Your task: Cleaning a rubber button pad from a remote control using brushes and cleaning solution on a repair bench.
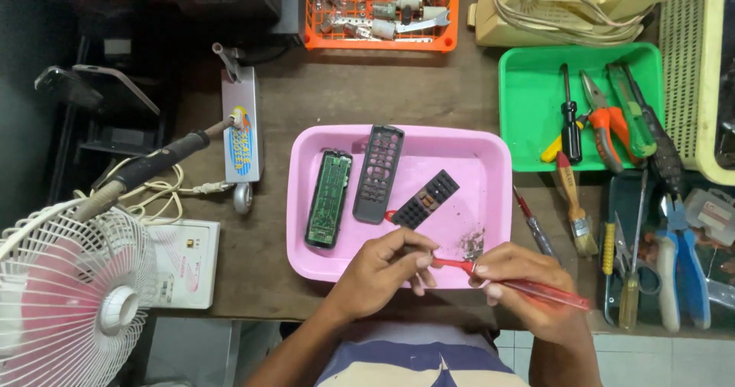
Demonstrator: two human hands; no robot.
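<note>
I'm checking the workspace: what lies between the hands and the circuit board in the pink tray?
Nothing visible. The left hand and right hand sit at the pink tray near edge; bare tray floor leads to the green circuit board.

White box with pink label (184,263) beside fan, blue-yellow sticker (242,143) on metal stand

Right hand (517,276) grips a red screwdriver (528,286); left hand (383,268) meets its tip over the pink tray (490,195).

A brown wooden workbench (329,100) carries a pink tray (490,203) at centre, a green tray (528,104) at two o'clock, an orange basket (380,44) at twelve.
</note>
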